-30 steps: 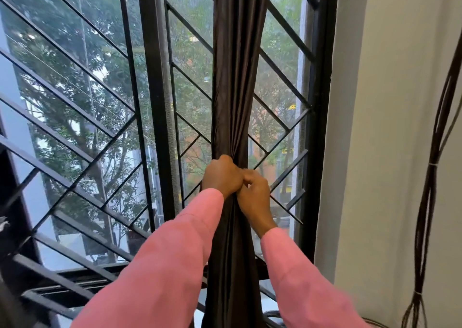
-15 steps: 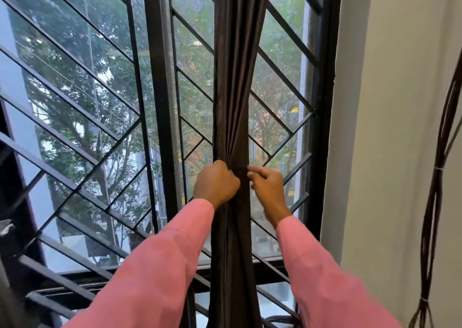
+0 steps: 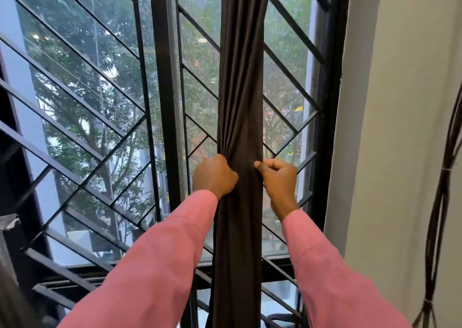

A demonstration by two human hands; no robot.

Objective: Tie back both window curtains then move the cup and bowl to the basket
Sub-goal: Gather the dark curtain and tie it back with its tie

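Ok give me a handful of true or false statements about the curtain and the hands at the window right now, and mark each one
1. The dark curtain is gathered into a narrow bunch. True.
2. The left hand is closed on the curtain's left edge. True.
3. The right hand is resting on the white wall. False: it pinches the curtain's right edge.
4. A tie is already looped around the curtain. False: no tie is visible.
5. Dark cables hang against the wall on the right. True.
6. The window grille is white. False: its bars are black.
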